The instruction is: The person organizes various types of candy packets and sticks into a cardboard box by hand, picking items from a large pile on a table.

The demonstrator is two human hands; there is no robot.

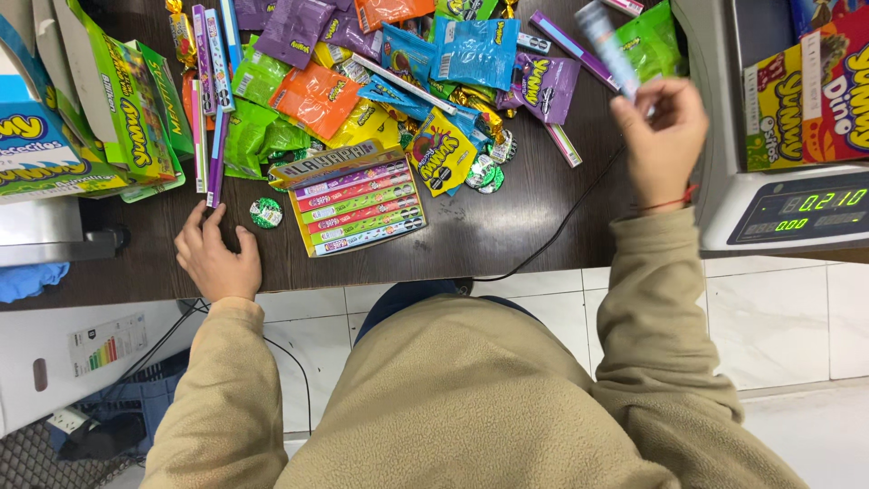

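My left hand (214, 257) rests flat on the dark wooden counter (507, 231), fingers apart and holding nothing, next to a small round green sweet (265, 213) and a long purple stick pack (216, 158). My right hand (661, 136) is raised over the counter's right side, fingers pinched on a long light-blue stick pack (605, 41) that looks blurred. Between my hands lies a yellow tray of striped candy strips (358, 201). Beyond it spreads a heap of bright candy packets (407, 63) in purple, orange, green, blue and yellow.
Green candy cartons (127, 100) stand at the left. A digital scale (797, 213) at the right carries a colourful box (810, 95). A black cable (561, 226) crosses the counter. A metal tray edge (41, 231) and blue cloth (27, 281) sit lower left.
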